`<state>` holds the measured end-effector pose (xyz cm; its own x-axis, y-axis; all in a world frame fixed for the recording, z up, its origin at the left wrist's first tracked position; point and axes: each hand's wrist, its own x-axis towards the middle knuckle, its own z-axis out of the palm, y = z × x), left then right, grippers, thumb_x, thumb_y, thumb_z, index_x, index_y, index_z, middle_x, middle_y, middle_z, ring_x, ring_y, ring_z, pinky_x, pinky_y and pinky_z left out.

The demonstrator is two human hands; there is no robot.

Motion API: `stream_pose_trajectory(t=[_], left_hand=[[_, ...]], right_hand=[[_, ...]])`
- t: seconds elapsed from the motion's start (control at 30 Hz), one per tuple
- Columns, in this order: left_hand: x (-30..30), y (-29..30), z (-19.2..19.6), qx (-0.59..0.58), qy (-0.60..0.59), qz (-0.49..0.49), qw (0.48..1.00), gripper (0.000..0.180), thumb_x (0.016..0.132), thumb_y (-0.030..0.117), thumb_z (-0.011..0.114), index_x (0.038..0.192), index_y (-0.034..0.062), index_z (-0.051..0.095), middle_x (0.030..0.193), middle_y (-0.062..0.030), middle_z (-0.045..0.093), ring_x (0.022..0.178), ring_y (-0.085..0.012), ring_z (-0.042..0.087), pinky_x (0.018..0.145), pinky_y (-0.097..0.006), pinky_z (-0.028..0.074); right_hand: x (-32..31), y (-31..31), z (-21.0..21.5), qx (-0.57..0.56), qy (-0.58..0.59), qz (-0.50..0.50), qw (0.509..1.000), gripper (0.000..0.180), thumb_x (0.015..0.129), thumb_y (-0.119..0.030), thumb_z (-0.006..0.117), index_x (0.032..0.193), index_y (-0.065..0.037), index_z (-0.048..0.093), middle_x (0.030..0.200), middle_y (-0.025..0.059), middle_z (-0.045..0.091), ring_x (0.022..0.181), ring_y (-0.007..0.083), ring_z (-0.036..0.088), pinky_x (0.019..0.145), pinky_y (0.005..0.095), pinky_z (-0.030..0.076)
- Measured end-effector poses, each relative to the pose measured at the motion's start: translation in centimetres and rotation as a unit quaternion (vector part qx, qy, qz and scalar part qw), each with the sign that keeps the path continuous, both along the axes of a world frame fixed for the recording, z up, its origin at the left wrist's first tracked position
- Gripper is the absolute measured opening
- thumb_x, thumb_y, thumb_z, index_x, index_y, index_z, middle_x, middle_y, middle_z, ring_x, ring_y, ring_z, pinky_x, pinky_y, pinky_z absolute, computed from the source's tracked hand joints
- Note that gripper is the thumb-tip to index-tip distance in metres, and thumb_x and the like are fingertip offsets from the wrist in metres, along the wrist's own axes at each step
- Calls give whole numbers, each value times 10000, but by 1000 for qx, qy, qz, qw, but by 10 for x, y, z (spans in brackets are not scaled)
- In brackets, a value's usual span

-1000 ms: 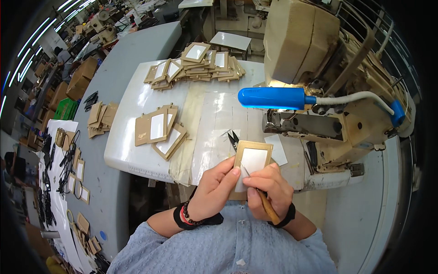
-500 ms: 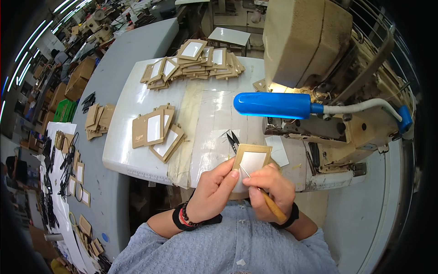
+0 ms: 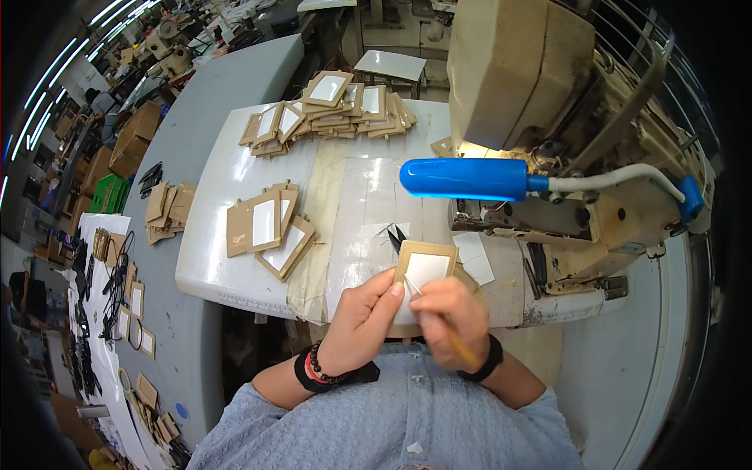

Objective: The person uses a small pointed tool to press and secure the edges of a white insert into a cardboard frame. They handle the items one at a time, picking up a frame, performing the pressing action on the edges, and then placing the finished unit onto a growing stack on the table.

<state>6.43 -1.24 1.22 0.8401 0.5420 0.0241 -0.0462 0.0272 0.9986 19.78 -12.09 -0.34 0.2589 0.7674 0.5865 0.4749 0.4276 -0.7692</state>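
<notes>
My left hand (image 3: 356, 327) pinches the left edge of a tan card holder (image 3: 428, 266) with a white window, thumb on its face. My right hand (image 3: 453, 317) is closed round an awl with a wooden handle (image 3: 465, 351), blurred by motion. The thin metal tip meets the window's lower left, close to my left thumb; whether it pierces anything I cannot tell. Behind the holder's top edge lie black thread snips (image 3: 396, 236), partly covered by it.
A sewing machine (image 3: 540, 219) with a blue lamp (image 3: 464, 179) stands at the right. Similar holders form a small stack (image 3: 254, 225) at the left and a big pile (image 3: 337, 113) at the back. A white card (image 3: 474, 258) lies by the machine; a grey table (image 3: 192, 235) adjoins on the left.
Both hands and the card holder have shifted slightly left. My right hand has turned the awl, its handle drawing in more under the hand.
</notes>
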Motion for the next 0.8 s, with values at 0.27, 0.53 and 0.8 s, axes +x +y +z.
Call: stream_pose_trajectory(t=[0.27, 0.53, 0.8], left_hand=[[-3, -7, 11, -56, -7, -5, 998, 314, 998, 128, 400, 1236, -34, 524, 970, -58, 634, 892, -74, 546, 777, -232, 459], [-14, -5, 20, 79, 35, -36, 996, 295, 986, 132, 422, 1206, -23, 541, 816, -59, 611, 761, -63, 539, 664, -236, 445], [-13, -3, 5, -16, 2, -17, 1000, 288, 976, 130, 428, 1139, -40, 594, 862, -45, 650, 767, -72, 568, 675, -223, 464]], right_hand=[[-12, 5, -4, 110, -299, -104, 942, 287, 706, 33, 618, 993, 36, 601, 943, 142, 560, 696, 258, 573, 601, 324, 497], [11, -11, 32, -129, 426, 173, 879, 125, 879, -52, 487, 890, 45, 566, 908, 118, 574, 568, 144, 551, 477, 228, 381], [0, -12, 24, -143, 422, 161, 881, 164, 937, -87, 440, 926, 34, 550, 839, 76, 576, 594, 101, 580, 480, 193, 392]])
